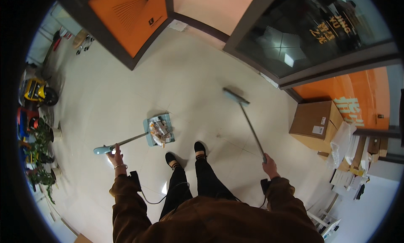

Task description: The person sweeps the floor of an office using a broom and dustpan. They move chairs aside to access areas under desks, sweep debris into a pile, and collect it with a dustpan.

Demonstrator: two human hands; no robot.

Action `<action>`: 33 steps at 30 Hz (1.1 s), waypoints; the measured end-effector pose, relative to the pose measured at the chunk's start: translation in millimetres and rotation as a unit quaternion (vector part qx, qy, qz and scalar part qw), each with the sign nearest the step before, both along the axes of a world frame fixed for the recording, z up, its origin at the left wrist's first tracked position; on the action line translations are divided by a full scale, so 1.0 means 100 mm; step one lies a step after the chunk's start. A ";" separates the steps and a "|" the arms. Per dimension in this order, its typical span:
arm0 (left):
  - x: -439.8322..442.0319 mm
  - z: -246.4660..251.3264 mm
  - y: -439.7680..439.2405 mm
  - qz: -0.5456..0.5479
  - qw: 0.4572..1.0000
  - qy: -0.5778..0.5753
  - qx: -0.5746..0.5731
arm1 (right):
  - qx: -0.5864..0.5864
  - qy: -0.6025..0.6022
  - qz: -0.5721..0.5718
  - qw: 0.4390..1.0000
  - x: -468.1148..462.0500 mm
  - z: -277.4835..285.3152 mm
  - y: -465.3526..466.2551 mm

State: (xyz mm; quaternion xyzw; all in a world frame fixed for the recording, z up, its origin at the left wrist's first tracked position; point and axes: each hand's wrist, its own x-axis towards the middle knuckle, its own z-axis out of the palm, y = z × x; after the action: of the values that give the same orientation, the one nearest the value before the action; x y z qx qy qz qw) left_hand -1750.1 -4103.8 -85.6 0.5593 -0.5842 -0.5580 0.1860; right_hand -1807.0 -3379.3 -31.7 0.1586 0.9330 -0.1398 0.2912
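My left hand (116, 157) grips the upper handle of a long-handled dustpan (146, 129), whose light blue-green pan stands on the tiled floor ahead of my left foot. Crumpled wrappers and other litter (160, 131) lie heaped in the pan. With my right hand (270, 166) I hold the far end of a broom's grey pole (251, 126). The broom head (236, 96), also blue-green with dark bristles, is out ahead to the right, apart from the dustpan; whether it touches the floor I cannot tell. A small dark smudge (219, 135) marks the floor between the two tools.
Framed glass and orange panels (132, 22) border the floor ahead. On the right stand a cardboard box (311, 120), bubble wrap (341, 145) and stacked flat packaging (358, 151). Potted plants (42, 158) and a yellow wheeled object (36, 90) line the left side. A wheeled stool (81, 39) is farther off.
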 end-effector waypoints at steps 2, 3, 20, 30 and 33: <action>-0.04 0.05 -0.02 0.030 0.999 0.038 0.017 | -0.014 0.052 -0.066 0.996 -0.18 -0.30 0.18; -0.02 0.09 -0.01 0.028 0.999 0.035 0.023 | -0.012 0.087 -0.093 0.992 -0.25 -0.45 0.25; -0.06 0.14 0.08 -0.024 0.997 -0.060 -0.034 | -0.120 -0.079 -0.050 0.988 0.53 -0.42 0.31; -0.16 0.28 0.26 -0.030 0.994 -0.082 -0.061 | -0.041 0.090 -0.209 0.973 -1.03 -1.12 0.97; -0.21 0.37 0.37 -0.007 0.992 -0.117 -0.047 | -0.086 0.068 -0.281 0.954 -1.81 -1.35 0.97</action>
State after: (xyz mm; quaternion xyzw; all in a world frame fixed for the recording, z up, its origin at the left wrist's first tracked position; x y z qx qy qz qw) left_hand -1771.5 -4066.7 -48.7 0.6075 -0.6310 -0.4621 0.1384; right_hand -1988.1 -3282.4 -167.0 0.3787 0.8530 -0.3057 0.1884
